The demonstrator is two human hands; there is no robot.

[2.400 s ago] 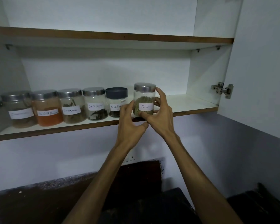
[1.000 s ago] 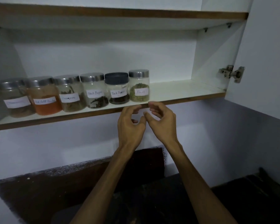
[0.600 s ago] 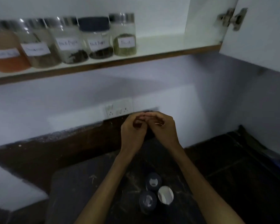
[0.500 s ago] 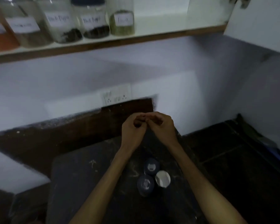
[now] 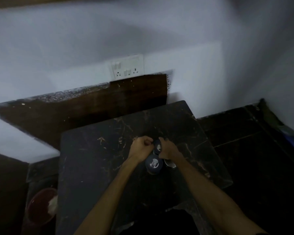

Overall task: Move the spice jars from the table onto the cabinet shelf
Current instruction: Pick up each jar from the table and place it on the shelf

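Note:
Three spice jars stand close together on the dark marble table (image 5: 92, 167). The far jar with a dark lid (image 5: 157, 147) sits between my hands. My left hand (image 5: 140, 149) presses its left side with curled fingers, and my right hand (image 5: 168, 150) wraps its right side. Just in front stands a second dark-lidded jar (image 5: 154, 163), untouched. A silver-lidded jar (image 5: 170, 163) is half hidden under my right wrist. Only a brown strip of the cabinet shelf edge (image 5: 24, 3) shows at the top left; the jars on it are out of view.
A white wall socket (image 5: 126, 67) sits above a dark wooden backboard (image 5: 92, 106) behind the table. A red bowl (image 5: 41, 207) lies low at the left beside the table. Dark floor tiles (image 5: 253, 150) stretch to the right.
My hands let go of the fennel jar on the shelf and dropped to the table. The view tilted down from the shelf, and both hands closed around the far dark-lidded jar.

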